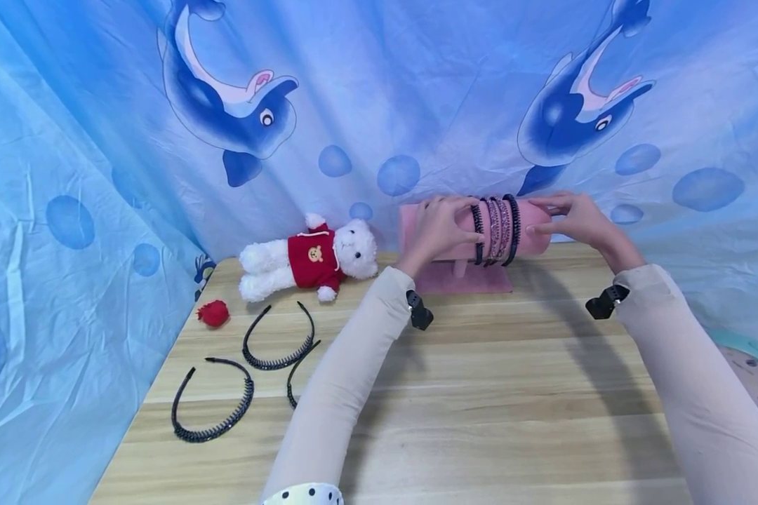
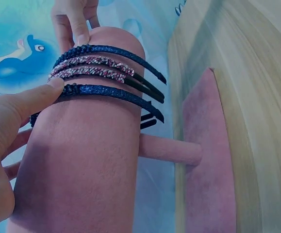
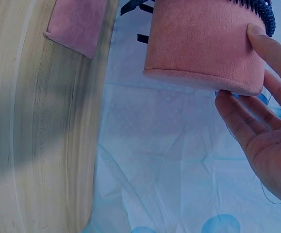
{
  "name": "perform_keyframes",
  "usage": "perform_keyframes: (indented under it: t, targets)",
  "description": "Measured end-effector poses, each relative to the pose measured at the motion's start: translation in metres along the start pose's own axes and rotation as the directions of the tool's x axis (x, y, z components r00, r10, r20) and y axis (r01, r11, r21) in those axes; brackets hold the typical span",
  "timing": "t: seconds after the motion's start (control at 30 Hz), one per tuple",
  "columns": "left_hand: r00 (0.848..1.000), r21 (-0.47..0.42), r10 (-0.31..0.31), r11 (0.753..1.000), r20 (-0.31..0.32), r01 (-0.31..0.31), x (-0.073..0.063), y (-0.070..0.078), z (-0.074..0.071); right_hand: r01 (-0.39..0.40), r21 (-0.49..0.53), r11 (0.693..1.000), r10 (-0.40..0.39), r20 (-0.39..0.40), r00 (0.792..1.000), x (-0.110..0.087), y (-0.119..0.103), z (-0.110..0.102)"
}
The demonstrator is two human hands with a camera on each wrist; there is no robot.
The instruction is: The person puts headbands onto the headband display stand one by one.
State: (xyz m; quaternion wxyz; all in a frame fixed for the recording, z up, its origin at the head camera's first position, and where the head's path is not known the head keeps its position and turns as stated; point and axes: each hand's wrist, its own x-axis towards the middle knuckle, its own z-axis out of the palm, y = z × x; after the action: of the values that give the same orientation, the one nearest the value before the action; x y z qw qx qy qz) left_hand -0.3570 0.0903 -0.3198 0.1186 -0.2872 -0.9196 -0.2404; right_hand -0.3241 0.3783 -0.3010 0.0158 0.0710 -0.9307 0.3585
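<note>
A pink plush roll stand (image 1: 533,231) carries several headbands around its middle: two pink-and-silver beaded headbands (image 2: 94,73) between dark ones. My left hand (image 1: 442,228) is at the roll's left part. Its thumb touches the near dark headband (image 2: 106,92), and its fingers reach behind the roll, where their tips are hidden. My right hand (image 1: 577,221) is at the roll's right end, thumb on the plush beside the outer black toothed headband (image 1: 513,230). In the right wrist view, its other fingers extend past the end face at the back.
On the table's left lie black toothed headbands (image 1: 211,431), one partly hidden by my left sleeve. A white teddy bear (image 1: 356,249) in a red top lies behind them, near a red ball-like item (image 1: 213,313). A dolphin-print curtain (image 1: 455,91) hangs behind the table.
</note>
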Motion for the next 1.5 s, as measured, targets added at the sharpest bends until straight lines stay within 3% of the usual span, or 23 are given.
perform_keyframes:
  t: [0.2, 0.53, 0.73, 0.93, 1.03, 1.23, 1.37, 1.5]
  targets:
    - [1.0, 0.047, -0.011, 0.999, -0.026, 0.012, -0.001, 0.003, 0.003, 0.018, 0.01, 1.0, -0.018, -0.013, 1.0, 0.001, 0.0, 0.001]
    - [0.999, 0.025, -0.025, 0.999, -0.041, 0.026, -0.005, 0.003, 0.006, 0.043, 0.005, 0.999, -0.042, -0.02, 0.999, 0.002, 0.003, 0.003]
    - [0.999, -0.095, -0.014, 0.995, -0.053, 0.009, -0.013, -0.005, 0.003, 0.017, 0.004, 1.0, -0.017, 0.014, 1.0, 0.003, 0.001, 0.005]
    - [0.998, -0.255, 0.041, 0.966, -0.053, -0.053, -0.029, -0.013, -0.01, 0.0, -0.031, 1.0, 0.001, 0.023, 1.0, 0.002, 0.001, 0.003]
    - [0.995, -0.308, 0.086, 0.946, -0.054, -0.098, -0.04, -0.021, -0.017, 0.004, -0.035, 0.999, -0.004, 0.008, 1.0, 0.001, 0.003, 0.002]
    - [0.994, -0.221, 0.098, 0.969, -0.05, -0.106, -0.076, -0.045, -0.037, 0.017, -0.031, 0.999, -0.017, -0.001, 1.0, 0.002, 0.004, 0.003]
    - [0.996, -0.197, 0.092, 0.976, -0.008, -0.091, -0.103, -0.067, -0.05, 0.017, -0.034, 0.999, -0.017, -0.006, 1.0, 0.002, 0.001, 0.004]
    - [0.995, -0.174, 0.074, 0.983, 0.073, -0.061, -0.128, -0.09, -0.063, 0.011, -0.034, 0.999, -0.011, -0.007, 1.0, 0.001, 0.001, 0.003]
